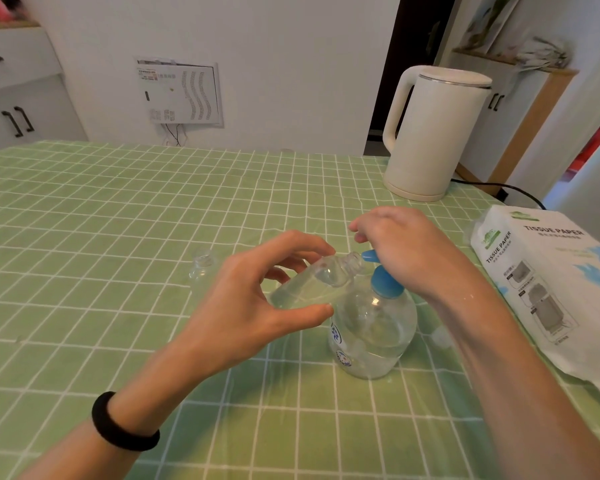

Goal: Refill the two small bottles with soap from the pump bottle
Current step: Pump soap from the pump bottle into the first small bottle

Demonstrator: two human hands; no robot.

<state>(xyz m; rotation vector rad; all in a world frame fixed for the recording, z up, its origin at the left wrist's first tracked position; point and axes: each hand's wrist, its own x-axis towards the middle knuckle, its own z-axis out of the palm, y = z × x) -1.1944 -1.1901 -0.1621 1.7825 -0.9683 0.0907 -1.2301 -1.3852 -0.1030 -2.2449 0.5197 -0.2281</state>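
Note:
My left hand (257, 296) holds a small clear bottle (312, 282) tilted, its open mouth right at the blue nozzle of the pump bottle (374, 327). The small bottle holds some clear liquid. My right hand (402, 247) rests on top of the blue pump head, covering most of it. The pump bottle stands upright on the green checked tablecloth (118, 237) and is partly filled with clear soap. A second small clear bottle (203, 268) stands uncapped to the left, partly hidden behind my left hand.
A white electric kettle (433, 133) stands at the back right with its black cord trailing off the table. A pack of tissue paper (548, 285) lies along the right edge. A small clear cap (440, 336) lies right of the pump bottle.

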